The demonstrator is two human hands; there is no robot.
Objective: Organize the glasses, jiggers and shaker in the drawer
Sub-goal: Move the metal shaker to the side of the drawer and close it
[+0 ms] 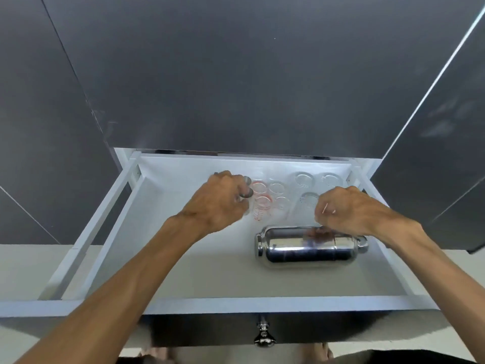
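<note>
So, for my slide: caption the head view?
Hands arranging glasses beside a shaker lying in a drawer.

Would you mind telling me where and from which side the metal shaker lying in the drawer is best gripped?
I'd grip the shaker around the wide middle of its body, coming down from above. It lies on its side on the drawer floor, cap end to the right, so its smooth round barrel faces up and could roll; fingers wrapped over the barrel would steady it. The right hand is already just behind it.

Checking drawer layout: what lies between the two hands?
Head view: small clear glasses, some red-marked, between left hand and right hand.
</note>
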